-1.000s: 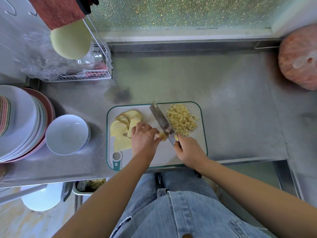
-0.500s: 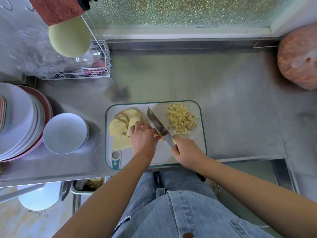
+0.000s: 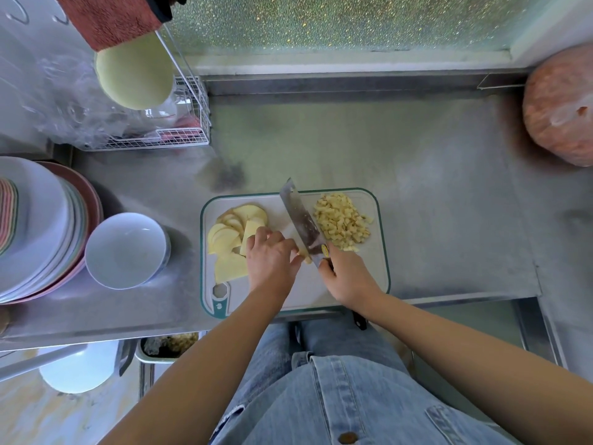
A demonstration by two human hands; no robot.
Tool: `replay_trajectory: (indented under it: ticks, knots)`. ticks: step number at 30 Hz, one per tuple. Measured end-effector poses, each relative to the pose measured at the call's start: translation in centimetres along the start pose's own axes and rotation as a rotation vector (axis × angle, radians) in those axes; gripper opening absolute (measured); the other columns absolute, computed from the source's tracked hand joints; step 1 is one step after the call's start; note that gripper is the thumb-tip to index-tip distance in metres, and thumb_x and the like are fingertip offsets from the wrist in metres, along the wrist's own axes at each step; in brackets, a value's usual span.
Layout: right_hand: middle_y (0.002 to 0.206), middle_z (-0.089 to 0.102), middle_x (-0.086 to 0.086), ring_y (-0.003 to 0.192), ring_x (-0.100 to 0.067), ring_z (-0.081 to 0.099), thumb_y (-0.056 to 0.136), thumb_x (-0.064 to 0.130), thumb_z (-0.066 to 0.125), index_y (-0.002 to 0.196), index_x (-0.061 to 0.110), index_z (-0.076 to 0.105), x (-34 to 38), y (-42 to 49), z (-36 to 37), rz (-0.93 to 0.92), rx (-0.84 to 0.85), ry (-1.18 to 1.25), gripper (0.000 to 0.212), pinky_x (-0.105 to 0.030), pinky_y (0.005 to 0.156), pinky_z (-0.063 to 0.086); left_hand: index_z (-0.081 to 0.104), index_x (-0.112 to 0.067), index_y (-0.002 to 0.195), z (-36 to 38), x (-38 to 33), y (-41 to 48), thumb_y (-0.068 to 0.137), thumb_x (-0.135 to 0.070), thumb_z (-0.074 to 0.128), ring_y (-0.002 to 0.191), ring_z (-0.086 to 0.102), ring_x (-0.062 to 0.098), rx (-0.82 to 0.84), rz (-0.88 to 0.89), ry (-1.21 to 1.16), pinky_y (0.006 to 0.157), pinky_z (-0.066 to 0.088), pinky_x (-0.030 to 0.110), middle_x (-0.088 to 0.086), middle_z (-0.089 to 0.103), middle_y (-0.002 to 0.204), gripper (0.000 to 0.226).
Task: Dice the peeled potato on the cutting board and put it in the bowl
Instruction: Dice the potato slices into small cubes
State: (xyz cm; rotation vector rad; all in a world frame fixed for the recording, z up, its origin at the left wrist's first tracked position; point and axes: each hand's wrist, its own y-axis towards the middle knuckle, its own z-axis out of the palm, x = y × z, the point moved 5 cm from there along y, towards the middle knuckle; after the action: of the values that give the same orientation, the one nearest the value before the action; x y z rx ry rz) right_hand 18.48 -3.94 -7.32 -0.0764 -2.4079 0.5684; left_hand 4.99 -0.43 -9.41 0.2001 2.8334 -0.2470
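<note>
Pale yellow potato strips (image 3: 303, 255) pinned by left hand (image 3: 272, 261), right hand (image 3: 348, 277) gripping steel cleaver (image 3: 301, 223), mid-dicing; next chop needs fingertips clear.

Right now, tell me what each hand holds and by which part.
The right hand grips the knife by its handle. The left hand pins small potato pieces against the cutting board with its fingertips.

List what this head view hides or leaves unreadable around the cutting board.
- Potato piece being cut: mostly under the left hand.
- Knife handle: wrapped by the right hand; only its end shows.
- Plate stack: cut off by the left edge.
- Tray under the counter: contents blurred.
</note>
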Motion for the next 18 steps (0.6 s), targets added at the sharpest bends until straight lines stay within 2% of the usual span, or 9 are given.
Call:
replay_trajectory:
  ticks: [2, 5, 11, 15, 18]
  knots:
    - [0.056, 0.037, 0.003, 0.049, -0.01, 0.035, 0.094, 0.01, 0.042, 0.086, 0.011, 0.041, 0.0, -0.8, -0.1, -0.003, 0.004, -0.001, 0.008, -0.028, 0.048, 0.022, 0.072, -0.023, 0.07, 0.2, 0.0, -0.1, 0.067, -0.033, 0.082, 0.097, 0.056, 0.029, 0.005, -0.005, 0.006, 0.08, 0.039, 0.038, -0.002, 0.068, 0.079, 0.014]
    - [0.055, 0.038, 0.0, 0.049, -0.013, 0.036, 0.095, 0.012, 0.041, 0.087, 0.007, 0.043, -0.3, -1.5, 0.4, 0.019, 0.015, -0.017, 0.01, -0.028, 0.047, 0.02, 0.071, -0.02, 0.072, 0.5, 0.0, -0.2, 0.07, -0.032, 0.078, 0.1, 0.053, 0.029, 0.011, -0.02, -0.003, 0.082, 0.037, 0.037, -0.001, 0.068, 0.083, 0.014]
    - [0.061, 0.045, -0.001, 0.061, -0.025, 0.049, 0.095, 0.013, 0.039, 0.1, 0.005, 0.048, -0.3, -1.3, 1.2, 0.076, 0.002, -0.024, 0.013, -0.038, 0.058, 0.034, 0.072, -0.021, 0.078, 0.6, 0.0, -0.3, 0.076, -0.036, 0.074, 0.107, 0.049, 0.027, 0.006, -0.041, -0.013, 0.087, 0.035, 0.036, -0.003, 0.067, 0.09, 0.015]
    - [0.065, 0.045, -0.001, 0.065, -0.024, 0.049, 0.095, 0.012, 0.039, 0.105, 0.005, 0.047, 0.0, -1.0, 1.6, 0.104, 0.005, -0.014, 0.014, -0.036, 0.059, 0.034, 0.074, -0.02, 0.075, 0.6, -0.1, -0.2, 0.077, -0.034, 0.073, 0.107, 0.049, 0.028, 0.015, -0.068, -0.035, 0.086, 0.034, 0.037, -0.002, 0.068, 0.09, 0.014]
    - [0.064, 0.043, 0.001, 0.065, -0.024, 0.048, 0.095, 0.012, 0.039, 0.101, 0.007, 0.045, 0.0, -0.6, 1.9, 0.118, 0.009, -0.002, 0.01, -0.034, 0.058, 0.032, 0.073, -0.02, 0.07, 0.5, -0.2, 0.0, 0.075, -0.029, 0.073, 0.102, 0.051, 0.029, 0.013, -0.09, -0.032, 0.083, 0.036, 0.038, 0.0, 0.069, 0.086, 0.011]
